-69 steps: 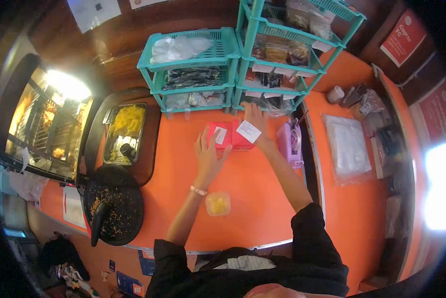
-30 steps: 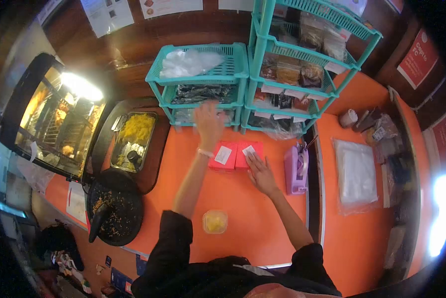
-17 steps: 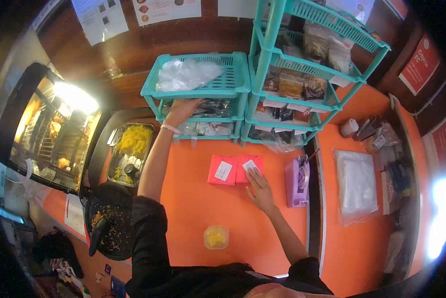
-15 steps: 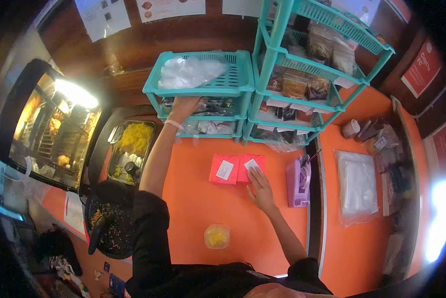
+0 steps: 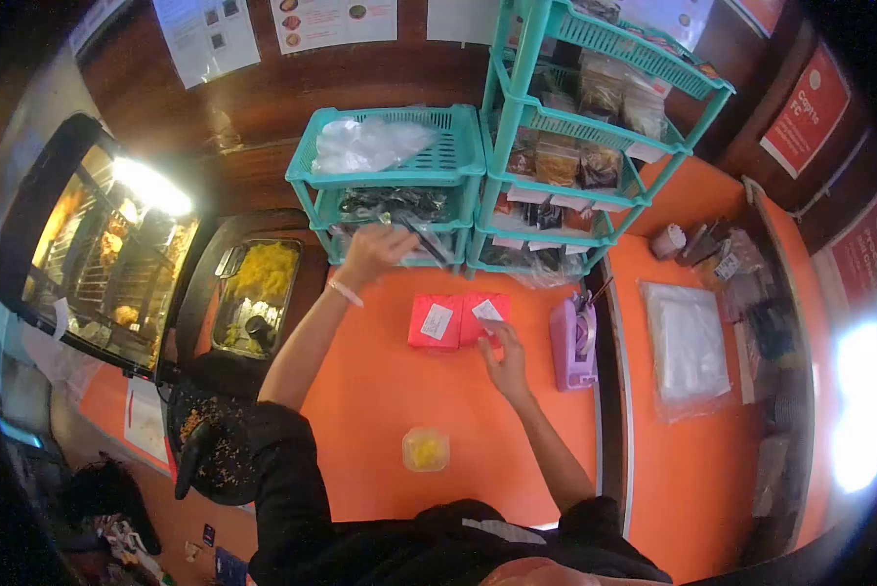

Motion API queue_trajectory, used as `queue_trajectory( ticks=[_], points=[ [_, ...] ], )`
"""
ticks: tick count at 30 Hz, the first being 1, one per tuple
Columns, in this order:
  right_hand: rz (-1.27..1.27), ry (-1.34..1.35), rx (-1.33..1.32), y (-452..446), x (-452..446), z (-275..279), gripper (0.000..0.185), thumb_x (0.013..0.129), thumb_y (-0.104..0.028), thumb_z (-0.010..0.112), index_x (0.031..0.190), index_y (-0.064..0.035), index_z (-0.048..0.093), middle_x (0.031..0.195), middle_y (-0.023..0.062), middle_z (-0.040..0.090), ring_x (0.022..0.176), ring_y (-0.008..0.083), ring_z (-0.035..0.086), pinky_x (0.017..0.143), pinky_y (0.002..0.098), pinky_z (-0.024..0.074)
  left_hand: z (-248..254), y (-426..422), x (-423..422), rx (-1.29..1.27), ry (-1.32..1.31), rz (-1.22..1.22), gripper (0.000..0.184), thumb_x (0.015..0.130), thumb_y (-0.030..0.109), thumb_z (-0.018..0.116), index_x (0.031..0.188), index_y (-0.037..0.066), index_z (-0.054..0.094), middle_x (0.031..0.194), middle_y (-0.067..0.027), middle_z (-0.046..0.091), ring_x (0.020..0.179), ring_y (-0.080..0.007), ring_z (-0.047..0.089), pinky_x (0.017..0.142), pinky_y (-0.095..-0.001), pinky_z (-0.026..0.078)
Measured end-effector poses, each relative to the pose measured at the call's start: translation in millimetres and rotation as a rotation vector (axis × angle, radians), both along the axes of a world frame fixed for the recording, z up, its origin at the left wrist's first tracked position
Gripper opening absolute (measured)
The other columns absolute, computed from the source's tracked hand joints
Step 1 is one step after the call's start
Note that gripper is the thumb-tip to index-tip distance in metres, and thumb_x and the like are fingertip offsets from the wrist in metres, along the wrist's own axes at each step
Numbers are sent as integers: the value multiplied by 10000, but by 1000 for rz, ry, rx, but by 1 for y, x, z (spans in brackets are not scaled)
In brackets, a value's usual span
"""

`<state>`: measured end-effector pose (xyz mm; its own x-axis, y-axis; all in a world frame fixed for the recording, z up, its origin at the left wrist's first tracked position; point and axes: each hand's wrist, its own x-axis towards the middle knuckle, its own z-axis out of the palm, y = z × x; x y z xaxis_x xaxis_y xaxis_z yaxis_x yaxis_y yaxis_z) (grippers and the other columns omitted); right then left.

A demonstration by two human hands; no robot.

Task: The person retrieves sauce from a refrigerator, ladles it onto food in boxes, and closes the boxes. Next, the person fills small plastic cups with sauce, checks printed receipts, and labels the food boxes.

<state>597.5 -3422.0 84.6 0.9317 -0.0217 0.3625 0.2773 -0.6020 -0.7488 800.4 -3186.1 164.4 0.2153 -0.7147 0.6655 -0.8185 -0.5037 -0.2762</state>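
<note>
My left hand [image 5: 375, 256] is in front of the low teal rack, closed on a thin dark packet [image 5: 425, 240] with a clear edge. Motion blurs the packet, so I cannot tell what is inside. Two red packages [image 5: 434, 334], each bearing a white label, lie side by side on the orange counter. At the near edge of the right-hand package [image 5: 479, 330] is my right hand [image 5: 506, 363], fingers apart; whether the fingertips touch it I cannot tell. A small clear tub [image 5: 426, 449] of yellow food sits nearer to me.
The low teal rack [image 5: 307, 166] stands beside a taller rack [image 5: 517, 107] of packets. A purple tape dispenser [image 5: 573, 356] is to the right. Leftward are a lit food warmer [image 5: 106, 244], a tray of yellow food [image 5: 263, 278] and a dark pan [image 5: 229, 474].
My left hand has come out of the rack's middle shelf, bringing the dark packet toward me. My right hand has lifted slightly off the red package's label, and the view has shifted a little.
</note>
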Motion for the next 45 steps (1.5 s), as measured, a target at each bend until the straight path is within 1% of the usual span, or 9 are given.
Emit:
queue_trajectory(
  ticks=[1, 3, 6, 8, 15, 20, 26, 32, 45],
  points=[
    [-5, 6, 7, 5, 0, 7, 481, 838, -175, 608, 1279, -64, 450, 1235, 103, 498, 1107, 243, 504, 939, 383, 427, 4, -6, -27, -69, -1, -99, 170, 706, 192, 623, 873, 170, 598, 775, 36, 542, 675, -134, 578, 540, -288, 470],
    [135, 408, 1068, 18, 2, 27, 427, 858, -202, 606, 1232, -48, 470, 1113, 87, 551, 986, 186, 551, 835, 350, 475, 11, -21, -80, -135, 21, -203, 167, 712, 211, 630, 870, 171, 596, 787, 46, 545, 673, -124, 570, 544, -274, 463],
    [137, 601, 1460, 36, -13, 81, 290, 884, -195, 583, 1122, -47, 505, 929, 47, 569, 824, 128, 564, 687, 280, 489, -3, -33, -152, -55, -12, -414, 167, 681, 213, 658, 840, 173, 628, 713, 56, 522, 653, -104, 552, 541, -243, 440],
    [224, 559, 791, 33, -30, 72, 168, 893, -169, 557, 1014, -56, 532, 898, 35, 567, 801, 116, 557, 641, 254, 478, -18, -35, -183, 32, -53, -483, 220, 664, 290, 683, 855, 192, 636, 744, 53, 527, 722, -110, 540, 614, -252, 435],
    [-28, 930, 1414, 63, -106, 88, 179, 888, -213, 553, 940, -48, 506, 757, 28, 535, 581, 104, 505, 487, 256, 440, -28, -36, -265, 138, 507, -776, 286, 688, 362, 664, 881, 169, 580, 875, -12, 532, 858, -210, 518, 749, -349, 412],
    [-218, 906, 1317, 35, -139, 6, 159, 881, -149, 544, 996, -49, 499, 714, 10, 497, 511, 106, 455, 417, 269, 404, -71, -30, -317, 278, 604, -755, 488, 653, 424, 685, 1041, 149, 575, 1236, -95, 452, 1140, -291, 421, 943, -434, 361],
    [-520, 521, 713, -40, -105, -106, 216, 853, -97, 514, 1064, -79, 473, 822, 43, 500, 500, 90, 419, 380, 233, 332, -100, 11, -327, 140, 759, 243, 742, 599, 333, 754, 1252, 155, 449, 1259, -128, 439, 1165, -356, 403, 995, -457, 328],
    [-357, 187, 27, -71, -23, -147, 771, 722, -56, 579, 1383, -7, 184, 1144, 250, 477, 877, 401, 539, 850, 410, 441, -123, 48, -266, 1, 1006, 265, 763, 616, 241, 770, 1271, 117, 399, 1200, -140, 450, 1091, -365, 438, 932, -448, 387],
    [-374, 150, -25, -75, 10, -138, 616, 778, -49, 521, 1349, -5, 293, 1041, 293, 479, 985, 447, 483, 859, 484, 397, -115, 67, -135, -188, 1031, 319, 741, 581, 179, 774, 1216, 86, 403, 1143, -147, 489, 1063, -372, 473, 884, -450, 420]
  ],
)
